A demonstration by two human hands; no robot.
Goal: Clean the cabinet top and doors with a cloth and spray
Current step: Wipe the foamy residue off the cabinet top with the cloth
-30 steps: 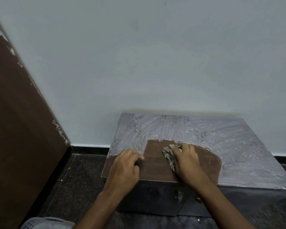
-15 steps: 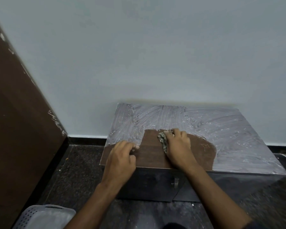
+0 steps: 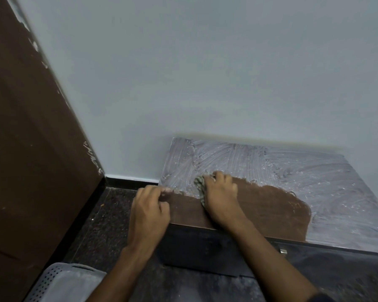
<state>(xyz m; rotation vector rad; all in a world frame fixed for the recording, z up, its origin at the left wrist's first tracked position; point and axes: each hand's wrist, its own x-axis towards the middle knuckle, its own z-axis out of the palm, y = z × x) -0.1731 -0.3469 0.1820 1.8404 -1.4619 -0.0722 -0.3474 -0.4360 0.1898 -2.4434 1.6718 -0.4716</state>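
The cabinet top (image 3: 314, 182) sits low against the pale wall (image 3: 205, 73), most of it covered in a whitish, streaked film, with a bare brown patch wiped clear along the front edge. The checked cloth (image 3: 200, 188) lies on that top at the left end of the clean patch, bunched under the right hand (image 3: 222, 197), whose fingers (image 3: 219, 176) press down over it with the knuckles raised; a strip of cloth shows at the hand's left side. Compared with half a second ago, the right hand and cloth have pushed farther back and to the left into the film, and the view has swung so the cabinet lies more to the right. The left hand (image 3: 150, 211) rests on the front left corner of the top, fingers loosely curled over the edge, holding nothing. The dark cabinet doors (image 3: 205, 249) face the speckled floor (image 3: 100, 225). A brown door (image 3: 31, 149) stands at left, a perforated grey basket (image 3: 61, 282) at bottom left. No writing is legible.
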